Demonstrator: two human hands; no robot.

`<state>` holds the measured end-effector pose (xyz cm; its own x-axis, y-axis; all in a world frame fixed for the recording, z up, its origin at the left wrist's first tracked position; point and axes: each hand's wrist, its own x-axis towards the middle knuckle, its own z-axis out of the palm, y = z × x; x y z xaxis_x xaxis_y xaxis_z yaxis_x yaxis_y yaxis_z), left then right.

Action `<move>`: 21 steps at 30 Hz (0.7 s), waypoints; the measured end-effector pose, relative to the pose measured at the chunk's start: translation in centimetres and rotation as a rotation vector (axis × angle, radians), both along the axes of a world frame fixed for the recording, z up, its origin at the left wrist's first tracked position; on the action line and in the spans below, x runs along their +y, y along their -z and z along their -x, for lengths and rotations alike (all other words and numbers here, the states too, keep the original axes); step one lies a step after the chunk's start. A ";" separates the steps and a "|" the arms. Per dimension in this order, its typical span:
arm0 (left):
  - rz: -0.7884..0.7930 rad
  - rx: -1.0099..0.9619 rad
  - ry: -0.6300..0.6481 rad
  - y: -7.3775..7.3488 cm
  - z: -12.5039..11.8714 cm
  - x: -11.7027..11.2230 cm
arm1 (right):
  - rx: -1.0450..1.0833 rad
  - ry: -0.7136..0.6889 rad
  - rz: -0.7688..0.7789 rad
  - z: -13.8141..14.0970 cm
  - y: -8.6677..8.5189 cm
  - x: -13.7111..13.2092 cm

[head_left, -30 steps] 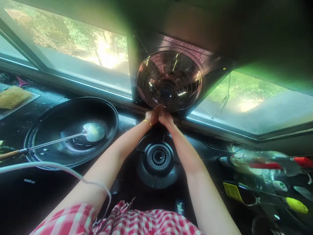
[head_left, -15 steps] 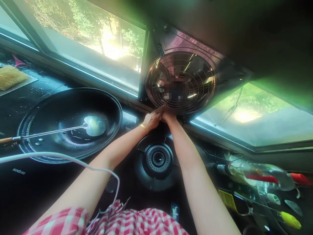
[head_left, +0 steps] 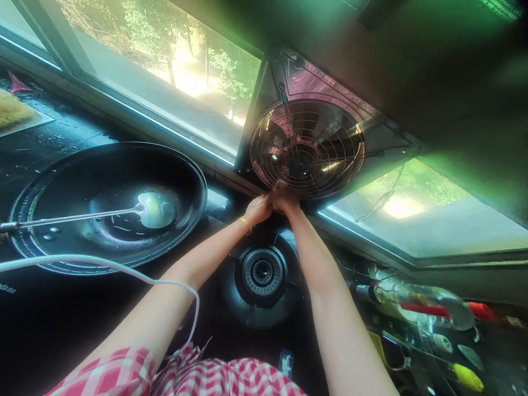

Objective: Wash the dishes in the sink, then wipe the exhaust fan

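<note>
Both arms reach forward to the lower rim of a round fan [head_left: 307,148] behind a wire guard. My left hand [head_left: 259,208], with a gold-coloured bracelet at its wrist, is closed, its fingers curled against the other hand. My right hand [head_left: 285,199] lies beside it, closed, just at the guard's lower edge. The fingertips are dark and overlap, so what they hold, if anything, is hidden. Below the hands is a black gas burner [head_left: 262,275] without a pan on it.
To the left, a large black wok [head_left: 103,165] holds a metal spatula [head_left: 157,210]. A white cable [head_left: 103,263] crosses before my left forearm. A clear bottle [head_left: 429,305] and other utensils crowd the right. Windows [head_left: 173,71] flank the fan.
The view has shifted slightly, so the wok sits further left. The fan's blades and hub show more distinctly. My hands stay together at the guard's lower edge.
</note>
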<state>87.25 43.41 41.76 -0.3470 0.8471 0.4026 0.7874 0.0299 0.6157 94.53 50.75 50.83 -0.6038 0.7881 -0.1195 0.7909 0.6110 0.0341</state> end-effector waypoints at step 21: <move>0.222 -0.352 0.203 1.8 -5.6 -22.5 | 0.378 -0.135 -0.140 -11.7 4.5 -10.6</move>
<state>92.84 20.91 39.92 -0.2480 0.9645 0.0913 0.5348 0.0577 0.8430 106.26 40.16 46.31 -0.6833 0.6922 0.2323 0.6771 0.7198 -0.1531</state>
